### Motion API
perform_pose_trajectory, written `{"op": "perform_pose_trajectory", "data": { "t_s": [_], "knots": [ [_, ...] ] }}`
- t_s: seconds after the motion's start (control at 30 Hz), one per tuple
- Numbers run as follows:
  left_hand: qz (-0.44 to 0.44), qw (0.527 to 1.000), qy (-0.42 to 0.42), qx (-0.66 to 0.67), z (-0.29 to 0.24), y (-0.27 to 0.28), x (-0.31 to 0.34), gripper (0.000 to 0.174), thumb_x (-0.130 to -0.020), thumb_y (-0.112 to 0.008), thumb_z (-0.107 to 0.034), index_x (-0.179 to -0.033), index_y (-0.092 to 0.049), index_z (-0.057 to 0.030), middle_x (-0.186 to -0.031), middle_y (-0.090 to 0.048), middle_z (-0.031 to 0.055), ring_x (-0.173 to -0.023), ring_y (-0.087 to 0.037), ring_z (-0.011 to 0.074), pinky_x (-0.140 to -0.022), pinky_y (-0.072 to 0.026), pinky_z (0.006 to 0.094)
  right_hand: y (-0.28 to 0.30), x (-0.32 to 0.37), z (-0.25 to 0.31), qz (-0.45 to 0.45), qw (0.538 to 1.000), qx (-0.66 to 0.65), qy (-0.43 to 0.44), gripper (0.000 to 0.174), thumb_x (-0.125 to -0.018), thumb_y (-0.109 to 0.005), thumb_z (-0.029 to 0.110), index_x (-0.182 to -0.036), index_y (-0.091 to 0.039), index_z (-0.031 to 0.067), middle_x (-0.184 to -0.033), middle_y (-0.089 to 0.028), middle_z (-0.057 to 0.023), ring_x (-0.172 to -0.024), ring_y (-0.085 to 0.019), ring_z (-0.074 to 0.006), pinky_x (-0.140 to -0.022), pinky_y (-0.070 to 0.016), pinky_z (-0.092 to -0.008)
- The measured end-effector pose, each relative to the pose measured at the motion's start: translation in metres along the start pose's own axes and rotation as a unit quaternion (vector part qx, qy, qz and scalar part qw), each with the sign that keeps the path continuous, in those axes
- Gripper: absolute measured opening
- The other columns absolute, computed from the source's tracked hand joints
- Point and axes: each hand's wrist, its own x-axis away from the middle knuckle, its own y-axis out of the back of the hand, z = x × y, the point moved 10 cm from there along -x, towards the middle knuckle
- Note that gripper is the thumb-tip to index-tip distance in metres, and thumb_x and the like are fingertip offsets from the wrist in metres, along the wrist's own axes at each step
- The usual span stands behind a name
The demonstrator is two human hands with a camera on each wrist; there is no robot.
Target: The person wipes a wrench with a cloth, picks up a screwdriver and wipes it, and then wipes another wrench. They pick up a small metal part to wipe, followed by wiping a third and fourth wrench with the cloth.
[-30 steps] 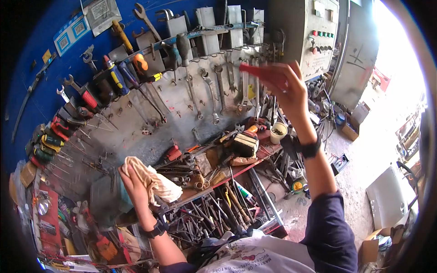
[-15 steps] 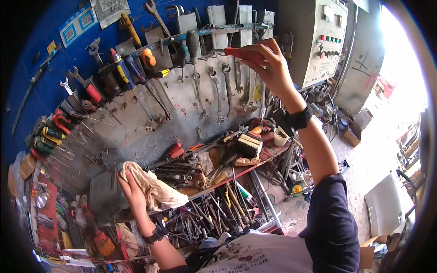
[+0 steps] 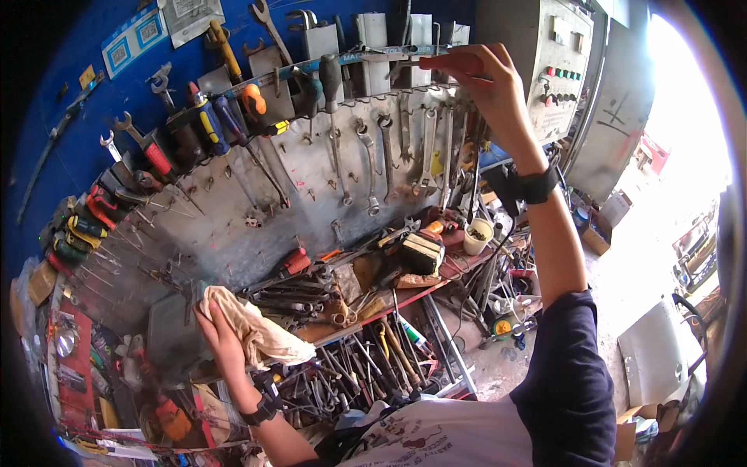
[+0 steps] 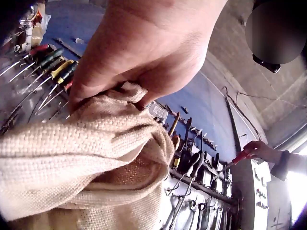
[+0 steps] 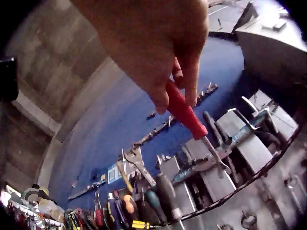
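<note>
My right hand (image 3: 498, 82) is raised at the tool rack, pinching a red handle (image 5: 184, 110) between thumb and fingers. From that handle runs a thin metal shaft (image 5: 213, 151) with a bent tip, overlapping the grey metal holders (image 5: 216, 179) in the right wrist view. Low at the left, my left hand (image 3: 223, 338) grips a bunched cream cloth (image 3: 261, 331), which hangs down over the bench edge. The cloth (image 4: 91, 148) fills the lower left of the left wrist view and hides most of the left fingertips.
Screwdrivers (image 3: 204, 124), pliers and wrenches (image 3: 369, 167) hang along the curved wall rack. Below is a crowded red bench with a white cup (image 3: 477, 236) and a red-handled tool (image 3: 294, 262). A control cabinet (image 3: 554, 86) stands at the right, and a tray of tools (image 3: 373, 358) sits underneath.
My right hand has risen with the red-handled tool, first swinging left, then back right, up to the rack's rail. My left hand stays low with the cloth, barely shifted.
</note>
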Motion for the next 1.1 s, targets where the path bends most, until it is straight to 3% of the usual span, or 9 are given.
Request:
{"op": "perform_pose_trajectory", "data": {
  "t_s": [0.07,0.17,0.33,0.63,0.9,0.97,1.1],
  "knots": [
    [-0.034,0.999,0.014,-0.004,0.004,0.004,0.003,0.058,-0.096,-0.04,-0.037,-0.132,-0.03,0.0063,-0.133,-0.039,0.0244,-0.123,-0.04,0.0301,-0.101,-0.0288,0.0334,0.009,-0.004,-0.013,0.007,1.0,0.007,-0.001,0.028,-0.078,-0.07,0.014,-0.104,-0.061,0.0102,-0.092,-0.055,-0.0096,-0.083,-0.061,-0.0257,-0.071,-0.0526,-0.0335],
    [0.001,0.999,0.048,-0.022,-0.002,-0.003,0.004,0.06,-0.096,-0.04,-0.038,-0.134,-0.028,0.0068,-0.136,-0.036,0.024,-0.125,-0.037,0.0297,-0.103,-0.0271,0.0329,0.012,-0.001,-0.041,0.023,0.999,0.009,-0.028,0.027,-0.078,-0.069,0.013,-0.104,-0.06,0.0098,-0.094,-0.054,-0.0086,-0.083,-0.061,-0.0222,-0.071,-0.0545,-0.0301],
    [-0.013,1.0,-0.002,-0.002,-0.004,-0.012,0.0,0.053,-0.097,-0.04,-0.035,-0.13,-0.033,0.0056,-0.13,-0.043,0.0227,-0.12,-0.043,0.0295,-0.1,-0.0297,0.0335,0.02,0.006,-0.056,0.022,0.997,0.07,-0.034,0.028,-0.078,-0.069,0.01,-0.104,-0.06,0.009,-0.096,-0.053,-0.0091,-0.085,-0.062,-0.0222,-0.071,-0.0562,-0.0287],
    [-0.001,1.0,-0.017,-0.021,-0.016,-0.024,0.001,0.044,-0.098,-0.039,-0.032,-0.123,-0.039,0.0041,-0.119,-0.048,0.023,-0.11,-0.048,0.0296,-0.095,-0.0338,0.0342,0.016,0.015,-0.081,0.007,0.994,0.036,-0.104,0.029,-0.074,-0.07,0.005,-0.1,-0.062,0.0094,-0.093,-0.055,-0.0099,-0.084,-0.062,-0.0237,-0.071,-0.0534,-0.0323],
    [0.023,0.999,-0.024,-0.014,-0.017,-0.022,0.003,0.042,-0.098,-0.038,-0.032,-0.121,-0.04,0.0031,-0.115,-0.05,0.022,-0.106,-0.049,0.0302,-0.093,-0.0351,0.0345,0.012,-0.006,-0.087,0.023,0.992,0.102,-0.072,0.021,-0.076,-0.071,0.015,-0.094,-0.063,0.008,-0.088,-0.061,-0.0116,-0.081,-0.062,-0.0263,-0.07,-0.0516,-0.0332],
    [-0.007,1.0,0.003,-0.029,-0.009,-0.018,0.006,0.042,-0.098,-0.038,-0.032,-0.121,-0.04,0.0031,-0.115,-0.051,0.022,-0.106,-0.049,0.0303,-0.092,-0.0353,0.0346,0.009,-0.012,-0.092,0.028,0.991,0.112,-0.073,0.023,-0.076,-0.071,0.02,-0.094,-0.063,0.008,-0.088,-0.061,-0.012,-0.08,-0.061,-0.0271,-0.07,-0.0513,-0.0339],
    [-0.007,1.0,-0.01,-0.02,-0.001,-0.013,0.004,0.04,-0.097,-0.038,-0.032,-0.117,-0.041,0.0027,-0.112,-0.052,0.0226,-0.104,-0.051,0.0334,-0.09,-0.0369,0.0368,0.003,-0.016,-0.09,0.032,0.995,0.072,-0.059,0.022,-0.078,-0.068,0.014,-0.098,-0.06,0.0059,-0.091,-0.058,-0.0122,-0.082,-0.062,-0.026,-0.071,-0.0517,-0.0335]
  ]
}}
